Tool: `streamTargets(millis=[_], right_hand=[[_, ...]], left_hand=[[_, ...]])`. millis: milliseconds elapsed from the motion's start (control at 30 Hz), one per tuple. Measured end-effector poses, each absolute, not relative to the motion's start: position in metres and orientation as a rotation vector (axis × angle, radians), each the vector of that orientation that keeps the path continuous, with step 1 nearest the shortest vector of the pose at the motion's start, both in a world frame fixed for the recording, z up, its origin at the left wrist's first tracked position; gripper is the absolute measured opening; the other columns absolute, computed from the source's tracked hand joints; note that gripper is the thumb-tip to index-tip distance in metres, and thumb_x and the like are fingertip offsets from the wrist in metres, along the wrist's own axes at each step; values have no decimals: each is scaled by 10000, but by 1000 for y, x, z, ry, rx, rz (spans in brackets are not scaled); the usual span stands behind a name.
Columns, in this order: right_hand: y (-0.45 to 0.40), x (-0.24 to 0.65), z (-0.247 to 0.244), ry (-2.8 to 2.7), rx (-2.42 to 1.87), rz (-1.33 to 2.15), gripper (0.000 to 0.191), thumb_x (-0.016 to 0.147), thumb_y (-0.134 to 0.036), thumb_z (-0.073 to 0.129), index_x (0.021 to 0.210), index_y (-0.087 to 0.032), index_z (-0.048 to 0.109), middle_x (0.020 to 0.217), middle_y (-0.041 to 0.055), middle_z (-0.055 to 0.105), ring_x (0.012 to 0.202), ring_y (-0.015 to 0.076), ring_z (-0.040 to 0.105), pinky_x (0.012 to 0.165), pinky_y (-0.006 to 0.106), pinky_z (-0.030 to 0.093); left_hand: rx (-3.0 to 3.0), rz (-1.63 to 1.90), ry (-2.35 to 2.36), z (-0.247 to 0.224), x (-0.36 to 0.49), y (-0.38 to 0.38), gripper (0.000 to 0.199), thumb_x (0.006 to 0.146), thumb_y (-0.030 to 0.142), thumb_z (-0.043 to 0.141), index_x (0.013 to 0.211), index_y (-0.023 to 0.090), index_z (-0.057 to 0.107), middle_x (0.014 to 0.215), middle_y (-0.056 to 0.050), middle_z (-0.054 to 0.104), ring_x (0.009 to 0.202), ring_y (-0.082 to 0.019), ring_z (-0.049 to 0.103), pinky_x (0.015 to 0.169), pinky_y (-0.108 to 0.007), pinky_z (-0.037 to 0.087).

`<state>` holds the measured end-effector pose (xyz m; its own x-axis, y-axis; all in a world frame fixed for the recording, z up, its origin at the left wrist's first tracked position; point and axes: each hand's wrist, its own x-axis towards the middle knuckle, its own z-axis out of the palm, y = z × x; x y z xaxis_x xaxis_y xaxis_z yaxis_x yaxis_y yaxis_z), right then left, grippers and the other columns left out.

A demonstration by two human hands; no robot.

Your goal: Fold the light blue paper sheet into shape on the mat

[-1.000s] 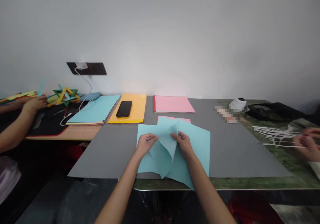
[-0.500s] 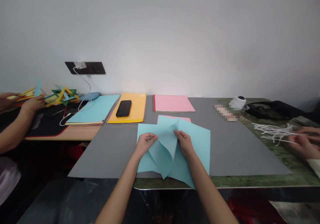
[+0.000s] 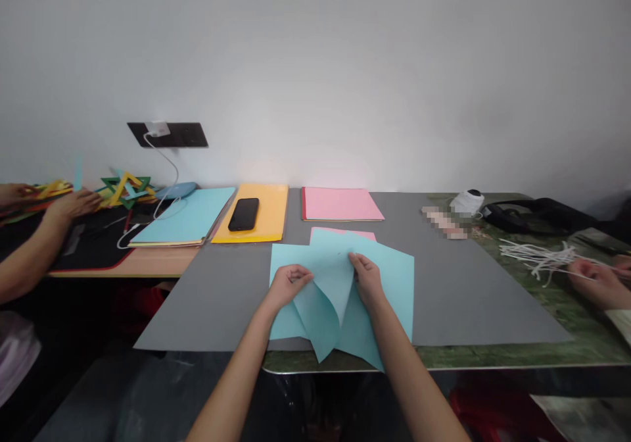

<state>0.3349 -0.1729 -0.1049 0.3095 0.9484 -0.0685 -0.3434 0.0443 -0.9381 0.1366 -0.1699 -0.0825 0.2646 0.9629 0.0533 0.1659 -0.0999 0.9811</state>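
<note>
A light blue sheet of paper (image 3: 323, 297) is curled between my two hands, its lower corner bent towards me. My left hand (image 3: 290, 284) pinches its left edge between thumb and fingers. On the other side, my right hand (image 3: 365, 276) grips the sheet near its upper right, fingers closed. More blue paper (image 3: 397, 284) lies flat beneath, reaching out to the left and right. Behind the blue sheets a strip of pink paper (image 3: 365, 235) peeks out, mostly covered.
A grey mat (image 3: 458, 304) covers the table. Behind stand a pink paper stack (image 3: 342, 204), a yellow folder (image 3: 273, 212) with a black phone (image 3: 244, 214), and a blue stack (image 3: 190, 213). Co-workers' hands handle paper strips (image 3: 49, 189) at left and white cords (image 3: 535, 254) at right.
My right hand has shifted slightly up and right along the sheet. The curled lower corner has dropped a little towards me. My left hand has barely moved.
</note>
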Motion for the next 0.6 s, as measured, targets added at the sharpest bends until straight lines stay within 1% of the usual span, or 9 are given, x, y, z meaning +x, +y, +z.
streamTargets(millis=[100,200,400,467,600], right_hand=[[-172,336,-105,-720,-1099,1092,239,613,-417,636,669,-185,634,466,-46,502,421,79,373,422,225,270],[-173,336,-103,-737,-1087,1087,244,621,-424,626,697,-193,647,521,-31,557,445,88,410,440,230,297],[-173,338,-100,-777,-1134,1040,341,616,-488,596,754,-183,661,699,45,668,561,152,523,476,263,340],[-173,339,-100,-792,-1164,995,355,601,-501,599,741,-181,665,748,56,678,613,168,548,501,269,355],[-173,341,-99,-794,-1189,977,372,593,-504,603,758,-176,664,758,63,684,667,188,572,512,269,357]], left_hand=[[1507,982,1106,-82,137,-170,208,607,339,642,658,142,596,692,-55,666,673,-168,616,625,-253,474],[1504,990,1116,-81,137,-170,204,606,337,642,645,143,591,683,-54,663,673,-169,616,631,-257,474],[1548,950,1091,-82,137,-172,198,620,333,635,648,143,587,709,-57,661,690,-167,616,660,-261,474],[1564,941,1078,-82,137,-173,198,622,335,633,646,144,589,720,-58,661,703,-168,615,675,-264,476],[1574,939,1084,-82,137,-173,203,619,344,633,637,147,588,714,-56,662,702,-171,615,679,-272,482]])
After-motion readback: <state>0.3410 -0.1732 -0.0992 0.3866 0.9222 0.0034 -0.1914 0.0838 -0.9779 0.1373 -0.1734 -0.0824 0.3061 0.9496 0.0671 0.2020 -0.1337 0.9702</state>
